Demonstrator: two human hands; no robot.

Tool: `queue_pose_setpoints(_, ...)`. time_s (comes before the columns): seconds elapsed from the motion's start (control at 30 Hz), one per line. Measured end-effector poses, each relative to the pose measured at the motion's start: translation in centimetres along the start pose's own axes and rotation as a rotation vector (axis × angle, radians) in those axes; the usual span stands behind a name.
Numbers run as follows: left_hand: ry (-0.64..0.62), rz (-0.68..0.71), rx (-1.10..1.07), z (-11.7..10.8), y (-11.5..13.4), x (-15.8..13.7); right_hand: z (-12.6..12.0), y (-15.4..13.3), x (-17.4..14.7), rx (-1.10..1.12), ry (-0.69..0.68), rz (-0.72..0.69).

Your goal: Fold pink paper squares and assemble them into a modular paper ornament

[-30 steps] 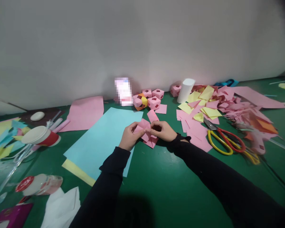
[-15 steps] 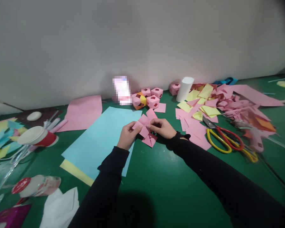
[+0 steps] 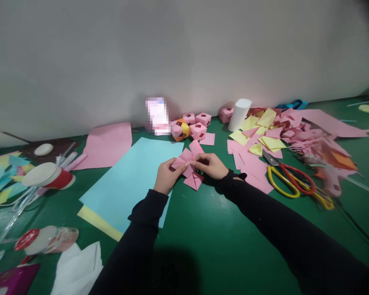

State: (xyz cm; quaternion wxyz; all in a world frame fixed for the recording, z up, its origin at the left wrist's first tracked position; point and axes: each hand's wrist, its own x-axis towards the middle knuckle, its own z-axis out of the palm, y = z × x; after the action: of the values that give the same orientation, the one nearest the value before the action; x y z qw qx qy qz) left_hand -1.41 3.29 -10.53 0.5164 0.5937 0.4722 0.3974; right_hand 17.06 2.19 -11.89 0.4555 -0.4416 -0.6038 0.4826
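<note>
Between my two hands is a small folded pink paper piece (image 3: 186,155) with creases and points. My left hand (image 3: 168,174) pinches its left side, the thumb lying across its front. From the right, the thumb and fingertips of my right hand (image 3: 213,166) pinch its edge. Just below it on the table lies a folded pink square (image 3: 194,180), and a loose pink strip (image 3: 196,148) shows behind. Beyond my hands sits a cluster of folded pink paper balls (image 3: 198,131) with orange and yellow parts.
A blue sheet (image 3: 123,180) lies left of my hands over a yellow one. Right are red- and yellow-handled scissors (image 3: 283,176), pink and yellow scraps (image 3: 272,143), a white paper tube (image 3: 240,115) and a glue gun (image 3: 332,180). A paper cup (image 3: 49,176) and jar (image 3: 47,240) lie left.
My left thumb has moved slightly right across the pink paper, closer to my right fingertips. My right hand stays nearly still.
</note>
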Motion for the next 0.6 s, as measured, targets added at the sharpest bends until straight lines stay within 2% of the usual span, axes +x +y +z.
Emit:
queue_pose_setpoints(0.23, 0.048, 0.009, -0.036, 0.03, -0.02, -0.02, 0.12, -0.25, -0.06, -0.002, -0.003, 0.013)
queue_pose_setpoints(0.6, -0.008, -0.012, -0.059, -0.13, -0.36, 0.07, -0.01, -0.22, 0.01, 0.047, 0.025, -0.014)
